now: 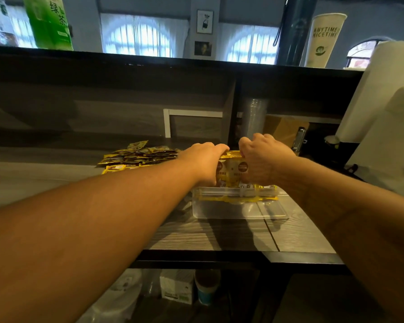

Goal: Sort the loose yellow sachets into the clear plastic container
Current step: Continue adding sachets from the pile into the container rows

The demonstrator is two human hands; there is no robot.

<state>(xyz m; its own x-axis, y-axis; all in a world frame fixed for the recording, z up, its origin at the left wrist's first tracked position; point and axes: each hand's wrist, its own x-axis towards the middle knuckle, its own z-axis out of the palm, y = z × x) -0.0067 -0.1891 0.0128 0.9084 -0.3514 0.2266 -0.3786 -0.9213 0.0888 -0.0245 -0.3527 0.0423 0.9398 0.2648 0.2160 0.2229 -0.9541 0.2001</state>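
A clear plastic container (238, 209) stands on the wooden counter, partly filled with yellow sachets. Above its far side, a bundle of upright yellow sachets (232, 169) is gripped between both hands. My left hand (204, 162) curls round the bundle's left end. At the right end, my right hand (262, 159) holds the bundle with its fingers bent over the top. A loose pile of yellow sachets (138, 155) lies on the counter to the left, behind my left forearm. The container's far wall is hidden by my hands.
A dark raised shelf runs behind the counter. A white machine (383, 117) stands at the right, with a clipboard (299, 138) and a stack of clear cups (254, 117) behind the hands. Cups and boxes sit on the shelf below the counter edge.
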